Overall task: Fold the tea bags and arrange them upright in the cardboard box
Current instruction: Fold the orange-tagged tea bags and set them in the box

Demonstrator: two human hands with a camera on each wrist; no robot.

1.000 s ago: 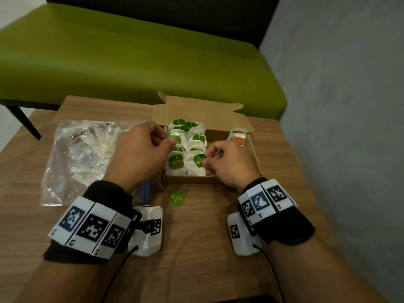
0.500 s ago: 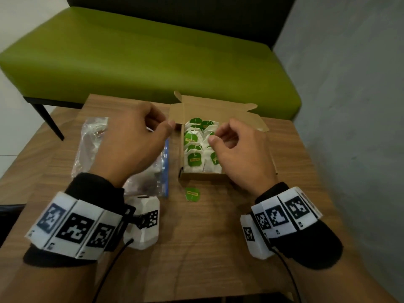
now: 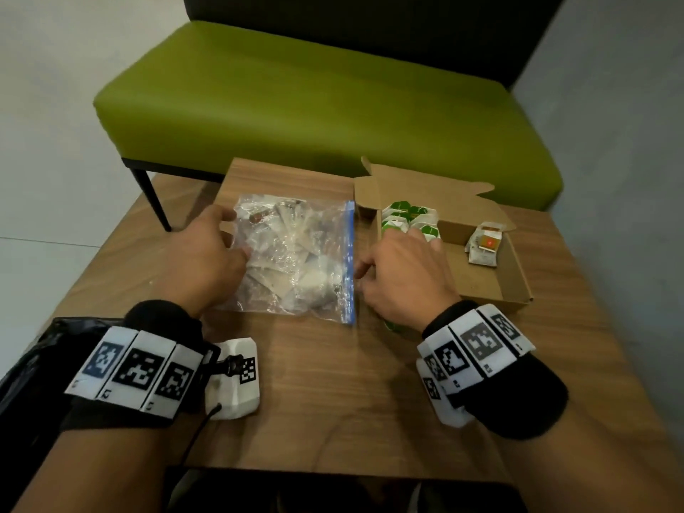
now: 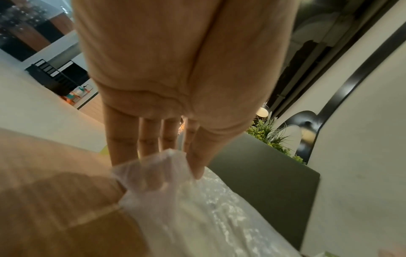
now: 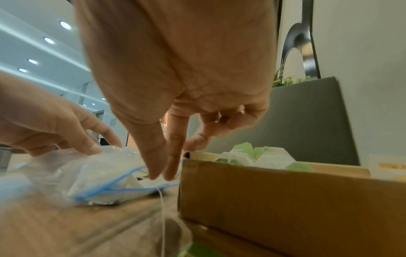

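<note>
Two rows of tea bags (image 3: 409,220) with green tags stand upright in the far-left part of the box (image 3: 516,270), just beyond your right hand (image 3: 403,279); your knuckles cover the nearest of them in the head view. To the right of that hand, a few loose sachets (image 3: 483,246) with an orange mark lie against the box's far-right wall. To its left, touching the box's left side, lies the bag (image 3: 292,261), clear plastic with a blue zip edge, holding more tea bags that are too blurred to count.

Your right hand reaches thumb and forefinger together down to that zip edge; the right wrist view shows the tips meeting at the opening, with a thin string (image 5: 163,217) hanging below, though you cannot tell whether they pinch the string, the plastic or a tea bag. The other fingers are curled over the box corner.

Your left hand (image 3: 207,261) lies on the bag's far side with straight fingers. Only the left wrist view shows its fingertips (image 4: 197,167) pressing into crumpled plastic.

One green tag (image 3: 394,325) peeks out under your right wrist, mostly hidden. All of this rests on the table (image 3: 333,401).
</note>
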